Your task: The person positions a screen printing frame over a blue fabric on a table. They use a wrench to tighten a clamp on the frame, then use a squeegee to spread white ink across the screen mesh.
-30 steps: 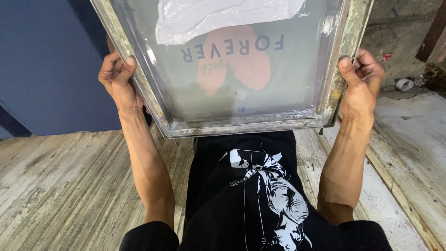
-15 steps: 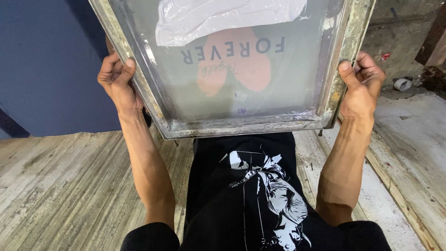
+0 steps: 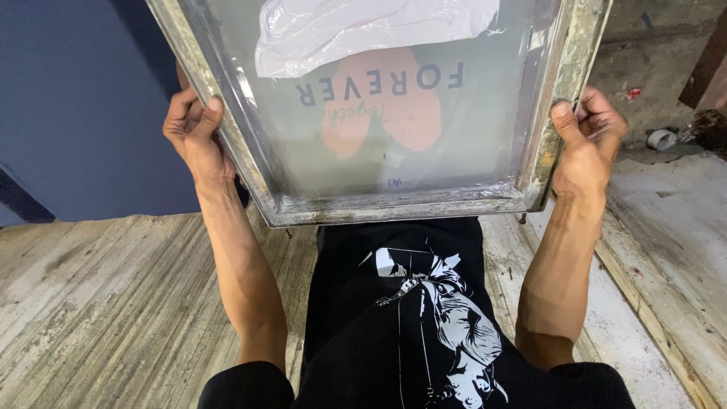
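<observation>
I hold a metal-framed printing screen [image 3: 401, 204] up in front of me, tilted toward me. My left hand [image 3: 193, 129] grips its left rail and my right hand [image 3: 587, 144] grips its right rail. The mesh carries a pink heart-shaped stencil [image 3: 386, 113] with dark lettering, and a crumpled sheet of clear plastic [image 3: 363, 26] lies across its upper part. Below the frame hangs my black shirt [image 3: 409, 326] with a white printed figure.
A worn, paint-stained wooden floor [image 3: 113, 303] spreads beneath me. A dark blue wall [image 3: 76, 98] stands at the left. At the right are a grey concrete surface [image 3: 666, 227], a small white roll [image 3: 663, 138] and a red fleck.
The screen has come slightly nearer to me and a little higher. Both hands keep their grip on the rails.
</observation>
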